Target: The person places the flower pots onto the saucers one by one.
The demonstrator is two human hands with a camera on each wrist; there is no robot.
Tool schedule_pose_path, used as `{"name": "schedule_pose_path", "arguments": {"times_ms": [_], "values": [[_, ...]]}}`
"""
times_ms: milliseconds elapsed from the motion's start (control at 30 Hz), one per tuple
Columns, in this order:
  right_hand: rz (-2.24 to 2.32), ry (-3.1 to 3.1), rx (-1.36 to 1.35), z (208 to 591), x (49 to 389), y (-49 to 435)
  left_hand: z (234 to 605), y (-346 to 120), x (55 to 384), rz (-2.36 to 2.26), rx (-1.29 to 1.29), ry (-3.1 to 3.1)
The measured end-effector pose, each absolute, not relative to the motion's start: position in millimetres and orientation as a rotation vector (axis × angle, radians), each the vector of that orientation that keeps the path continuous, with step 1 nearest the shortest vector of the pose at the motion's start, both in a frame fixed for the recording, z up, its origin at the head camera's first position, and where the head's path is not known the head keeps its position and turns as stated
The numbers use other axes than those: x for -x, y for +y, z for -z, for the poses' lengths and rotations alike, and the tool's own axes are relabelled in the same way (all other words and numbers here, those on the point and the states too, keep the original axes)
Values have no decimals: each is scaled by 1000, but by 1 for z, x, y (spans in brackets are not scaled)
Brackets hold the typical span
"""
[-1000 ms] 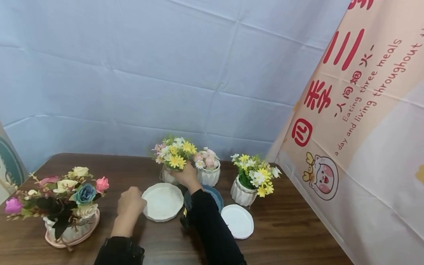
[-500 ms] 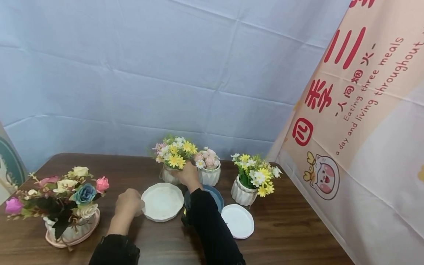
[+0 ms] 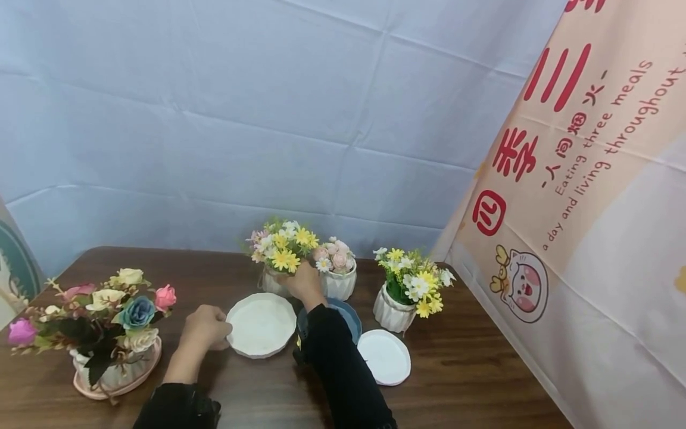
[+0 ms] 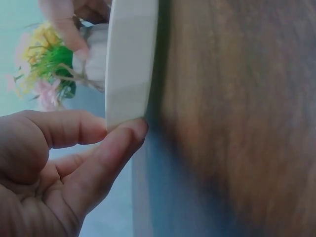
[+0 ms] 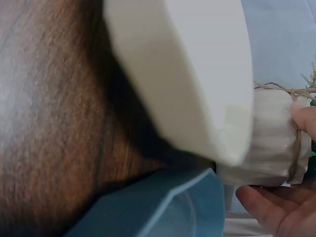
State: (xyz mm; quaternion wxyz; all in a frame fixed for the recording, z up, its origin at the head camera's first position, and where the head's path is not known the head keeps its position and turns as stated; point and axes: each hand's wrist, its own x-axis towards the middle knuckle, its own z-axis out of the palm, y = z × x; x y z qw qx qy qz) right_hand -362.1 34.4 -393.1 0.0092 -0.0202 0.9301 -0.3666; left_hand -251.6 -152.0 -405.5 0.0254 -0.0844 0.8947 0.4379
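My left hand (image 3: 202, 328) pinches the left rim of a white many-sided plate (image 3: 261, 325). In the left wrist view, thumb and fingers (image 4: 118, 148) meet at the edge of that plate (image 4: 129, 64). Behind the plate, my right hand (image 3: 305, 283) grips a white ribbed flowerpot (image 3: 272, 282) with yellow, white and pink flowers (image 3: 284, 247). The right wrist view has fingers and thumb on both sides of the pot (image 5: 261, 143), close to its twine band. The pot stands upright just behind the plate; part of it is hidden by the right hand.
A blue plate (image 3: 348, 319) lies partly under the right forearm, with a small white plate (image 3: 384, 357) beside it. Potted pink flowers (image 3: 339, 283) and yellow-white flowers (image 3: 393, 310) stand behind. At left, a rose arrangement (image 3: 115, 372) sits on a pink saucer (image 3: 152, 363).
My left hand has shifted slightly left, its fingers turning from a fist-like shape to a pinch on the rim. The white plate has moved slightly left. The right hand and flowerpot stay put.
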Motion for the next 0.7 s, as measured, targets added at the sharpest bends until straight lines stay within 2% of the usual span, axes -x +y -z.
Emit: {"name": "schedule_pose_path", "arguments": {"times_ms": [333, 700], "values": [[1102, 2977, 83, 388, 365, 37, 386, -167, 241, -1347, 235, 2784], [1067, 2965, 97, 380, 363, 35, 386, -179, 232, -1374, 304, 2707]]}}
